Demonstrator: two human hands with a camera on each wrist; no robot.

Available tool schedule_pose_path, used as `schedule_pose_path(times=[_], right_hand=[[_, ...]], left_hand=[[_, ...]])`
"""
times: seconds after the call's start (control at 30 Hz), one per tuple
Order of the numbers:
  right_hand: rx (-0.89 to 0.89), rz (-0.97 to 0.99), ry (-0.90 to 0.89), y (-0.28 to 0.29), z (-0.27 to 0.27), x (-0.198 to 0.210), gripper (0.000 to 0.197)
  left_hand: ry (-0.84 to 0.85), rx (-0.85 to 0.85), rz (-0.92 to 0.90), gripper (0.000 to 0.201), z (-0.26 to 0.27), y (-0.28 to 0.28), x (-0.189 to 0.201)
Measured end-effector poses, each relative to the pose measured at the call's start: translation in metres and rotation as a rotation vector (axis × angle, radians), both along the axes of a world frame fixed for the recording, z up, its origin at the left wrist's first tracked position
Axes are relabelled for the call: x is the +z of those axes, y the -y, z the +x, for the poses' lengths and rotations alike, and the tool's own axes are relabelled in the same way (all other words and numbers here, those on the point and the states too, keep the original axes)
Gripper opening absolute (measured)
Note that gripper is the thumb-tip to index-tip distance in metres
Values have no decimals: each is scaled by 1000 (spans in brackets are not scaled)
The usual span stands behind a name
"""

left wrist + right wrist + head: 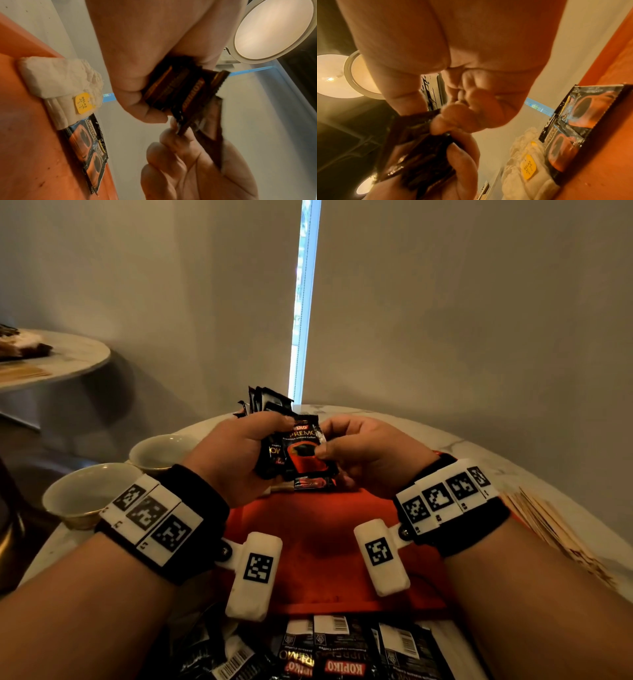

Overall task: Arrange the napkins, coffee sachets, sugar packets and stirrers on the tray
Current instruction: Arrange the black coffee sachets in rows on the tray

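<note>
Sachet pile point(342, 652) btm-cropped | L hand point(236, 453) bundle point(270, 405) part-hidden | R hand point(370, 453) pinches sachet point(305, 453)

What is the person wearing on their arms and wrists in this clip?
Both forearms are bare, no sleeves. Each wrist carries a wide black fabric wristband topped by a row of white plastic blocks printed with square black-and-white markers. A rounded white camera pod, also marker-tagged, is bolted to each band's inner side.

The sachet point(306, 447) pinched between both hands reads "PREMO" and "Premium Instant Coffee"; the sachets point(344, 655) nearest the camera show "KOPIKO", upside down, beside barcodes; a yellow tag point(83, 103) on the napkins point(56, 79) says "RELAX"; a tray sachet point(89, 146) reads "SUPREMO"
</note>
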State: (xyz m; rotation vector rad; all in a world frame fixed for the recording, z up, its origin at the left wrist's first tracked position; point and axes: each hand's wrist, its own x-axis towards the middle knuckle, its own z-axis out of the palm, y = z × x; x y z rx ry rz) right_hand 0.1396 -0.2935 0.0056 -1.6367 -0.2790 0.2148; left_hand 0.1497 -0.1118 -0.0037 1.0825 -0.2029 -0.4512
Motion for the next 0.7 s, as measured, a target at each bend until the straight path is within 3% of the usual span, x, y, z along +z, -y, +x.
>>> schedule_pose_path(times=[0.17, 0.37, 0.53, 0.67, 0.7], right_hand=[[-131, 108, 15, 1, 3, 1, 12], [-169, 154, 30, -3, 4, -2, 17], [-99, 273, 9, -5, 3, 0, 16], [-85, 256, -18, -7, 3, -2, 17], [-65, 225, -31, -6, 2, -2, 25]], left_hand=[[40, 22, 59, 60, -2, 1, 0], [38, -23, 79, 38, -1, 0, 1], [33, -32, 67, 53, -1, 2, 1], [33, 1, 24, 60, 2, 1, 0], [33, 28, 15, 60, 4, 0, -1]])
